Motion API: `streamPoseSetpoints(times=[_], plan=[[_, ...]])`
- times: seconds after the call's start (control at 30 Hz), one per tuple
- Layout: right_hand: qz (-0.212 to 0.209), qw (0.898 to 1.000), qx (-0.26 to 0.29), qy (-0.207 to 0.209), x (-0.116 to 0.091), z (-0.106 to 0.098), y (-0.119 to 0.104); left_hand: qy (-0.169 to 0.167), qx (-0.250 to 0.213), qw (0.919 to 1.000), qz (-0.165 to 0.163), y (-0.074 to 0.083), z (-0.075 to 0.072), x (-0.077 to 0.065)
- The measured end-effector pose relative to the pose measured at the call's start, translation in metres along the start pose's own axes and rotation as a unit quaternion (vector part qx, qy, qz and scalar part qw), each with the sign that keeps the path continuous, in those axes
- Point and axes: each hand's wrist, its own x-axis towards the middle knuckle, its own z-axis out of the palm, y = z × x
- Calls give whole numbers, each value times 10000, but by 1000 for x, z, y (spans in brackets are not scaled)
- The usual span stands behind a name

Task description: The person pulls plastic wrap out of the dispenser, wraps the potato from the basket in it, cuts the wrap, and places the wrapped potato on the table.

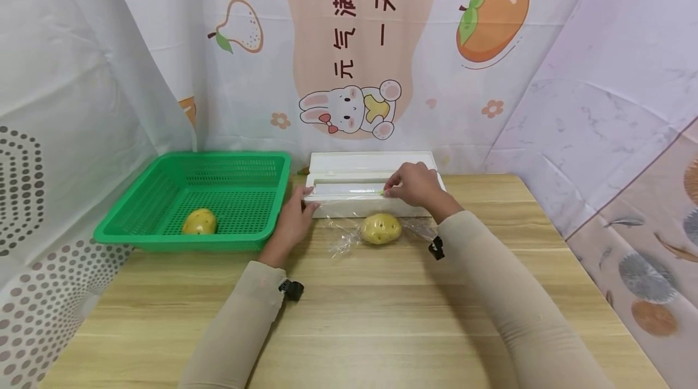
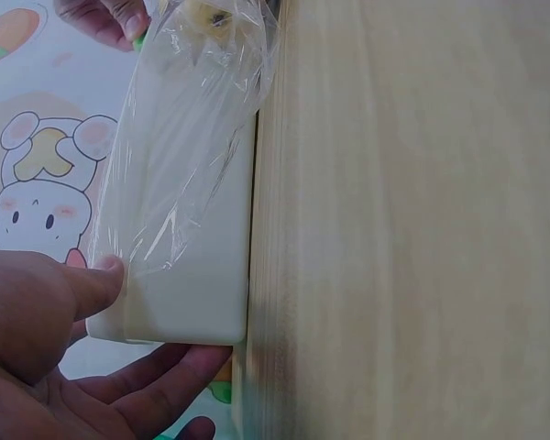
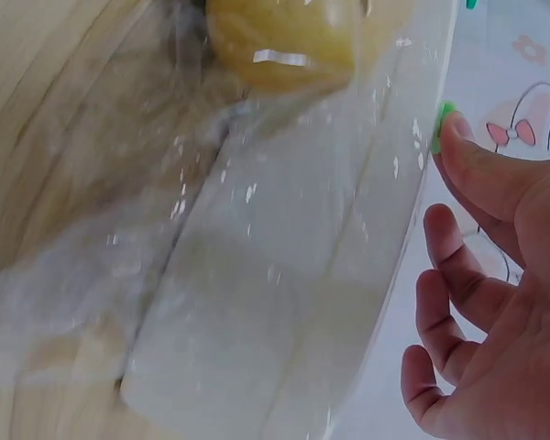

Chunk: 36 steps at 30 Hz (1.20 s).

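A white cling film dispenser (image 1: 332,209) lies along the back of the table with its lid (image 1: 371,162) raised. My left hand (image 1: 291,219) grips its left end, thumb on top and fingers below in the left wrist view. My right hand (image 1: 415,185) pinches a small green slide cutter (image 3: 443,126) between thumb and forefinger on the dispenser's top edge, right of its middle. The other right fingers are loosely bent. A potato (image 1: 380,228) sits directly in front of the dispenser under clear cling film (image 1: 343,240), which stretches from the dispenser and crumples at both sides.
A green basket (image 1: 185,240) stands at the back left, with another potato (image 1: 199,220) in it. Behind the table hangs a printed curtain (image 1: 245,98). Wood-grain tabletop (image 1: 349,328) extends in front of the hands.
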Motion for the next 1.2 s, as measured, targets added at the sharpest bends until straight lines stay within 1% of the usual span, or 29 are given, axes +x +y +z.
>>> streamPoseSetpoints(times=[0.13,0.27,0.43,0.57,0.73,0.93,1.2], plan=[[-23,9999,154,3,-8,-8,20,-14,17,10000,-50,1,0,0],[65,9993,370,58,-15,-11,41,8,64,9999,-77,0,-1,-1],[136,9984,550,96,-19,-12,56,-1,82,10000,-13,-3,-2,0],[132,9979,632,62,-20,-12,61,-26,43,10000,4,-3,0,1],[-107,9972,727,129,-21,-14,64,-2,26,10000,18,-2,1,2],[-241,9967,748,208,-21,-15,67,7,-1,10000,56,-1,1,2],[-197,9968,758,187,-26,-17,76,10,69,10000,1,-2,0,1]])
